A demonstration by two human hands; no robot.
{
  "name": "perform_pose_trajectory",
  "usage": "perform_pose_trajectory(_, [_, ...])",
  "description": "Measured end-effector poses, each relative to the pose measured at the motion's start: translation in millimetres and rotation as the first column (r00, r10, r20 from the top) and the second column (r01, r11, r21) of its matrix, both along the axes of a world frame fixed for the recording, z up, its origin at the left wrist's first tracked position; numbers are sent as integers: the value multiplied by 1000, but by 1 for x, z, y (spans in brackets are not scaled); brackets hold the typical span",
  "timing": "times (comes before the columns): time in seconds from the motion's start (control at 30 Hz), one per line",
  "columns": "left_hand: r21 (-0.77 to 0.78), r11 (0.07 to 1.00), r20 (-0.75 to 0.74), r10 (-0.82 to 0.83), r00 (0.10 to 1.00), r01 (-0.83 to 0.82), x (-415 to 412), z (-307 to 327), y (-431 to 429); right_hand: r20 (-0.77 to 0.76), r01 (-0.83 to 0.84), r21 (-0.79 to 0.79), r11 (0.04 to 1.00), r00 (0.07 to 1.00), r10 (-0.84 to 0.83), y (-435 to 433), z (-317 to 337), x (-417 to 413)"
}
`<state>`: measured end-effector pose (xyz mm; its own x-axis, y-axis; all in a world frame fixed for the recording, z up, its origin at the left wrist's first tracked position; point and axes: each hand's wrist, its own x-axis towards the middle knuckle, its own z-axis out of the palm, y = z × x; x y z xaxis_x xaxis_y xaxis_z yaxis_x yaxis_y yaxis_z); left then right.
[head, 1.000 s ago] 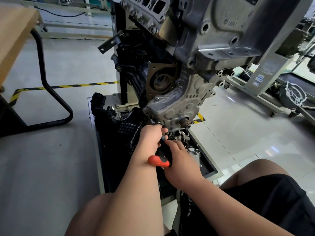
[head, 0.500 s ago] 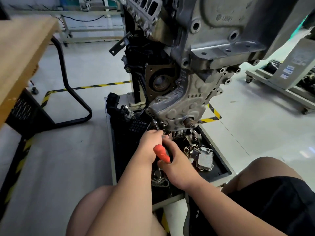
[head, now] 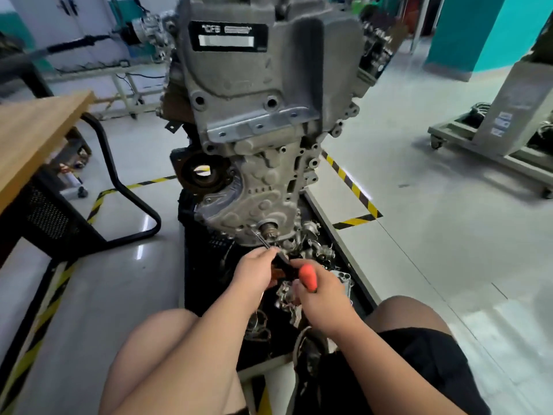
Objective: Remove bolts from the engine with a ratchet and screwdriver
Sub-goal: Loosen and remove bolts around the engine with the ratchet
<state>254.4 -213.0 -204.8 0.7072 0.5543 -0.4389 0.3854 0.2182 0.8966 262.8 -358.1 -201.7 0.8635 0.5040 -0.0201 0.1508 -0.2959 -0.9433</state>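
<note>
Screwdriver (head: 308, 278): right hand (head: 324, 299) grips orange handle, left hand (head: 254, 272) pinches shaft. Tip aims 11 o'clock at engine (head: 254, 115) base; contact blurred, cannot tell.

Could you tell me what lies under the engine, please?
A black tray of loose metal parts sits there; the left hand, right hand and screwdriver cover its middle.

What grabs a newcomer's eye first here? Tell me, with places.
The grey engine fills the upper middle. Below it, the right hand grips an orange-handled screwdriver while the left hand pinches its shaft, tip at the engine's lower edge. A wooden table juts in at left.
</note>
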Motion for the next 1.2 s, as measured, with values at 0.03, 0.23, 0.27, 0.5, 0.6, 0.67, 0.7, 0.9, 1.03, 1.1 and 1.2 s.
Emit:
perform_pose_trajectory(0.03, [24,999,-4,-23,1000,23,7,-2,-11,-34,34,7,999,999,-34,-12,-2,9])
perform_pose_trajectory(0.23, [146,966,-138,-194,971,214,58,-11,-43,-365,179,177,968,925,-104,-42,-23,47])
perform_pose_trajectory(0.27, [158,962,-162,-196,967,222,66,-13,-44,-404,203,204,958,909,-106,-41,-26,52])
perform_pose_trajectory(0.5, [261,932,-279,-176,944,251,102,-37,-46,-606,348,272,897,786,-121,-31,-50,79])
perform_pose_trajectory(0.6, [302,924,-284,-146,948,233,107,-46,-47,-632,339,261,904,768,-105,-29,-56,84])
perform_pose_trajectory(0.67, [327,920,-261,-134,956,218,109,-49,-47,-648,336,271,902,757,-87,-28,-59,86])
perform_pose_trajectory(0.7, [344,916,-249,-123,961,206,110,-50,-47,-654,335,274,901,752,-81,-28,-60,87])
perform_pose_trajectory(0.9, [432,881,-259,-85,962,194,104,-49,-52,-676,364,272,891,731,-92,-24,-65,83])
perform_pose_trajectory(1.03, [409,894,-241,-85,967,181,103,-46,-52,-674,370,268,889,731,-101,-23,-64,83])
perform_pose_trajectory(1.1, [394,902,-236,-89,968,178,103,-45,-50,-670,361,267,894,736,-96,-22,-64,83])
perform_pose_trajectory(1.2, [363,912,-243,-105,964,190,104,-43,-48,-676,361,258,896,730,-100,-19,-67,84])
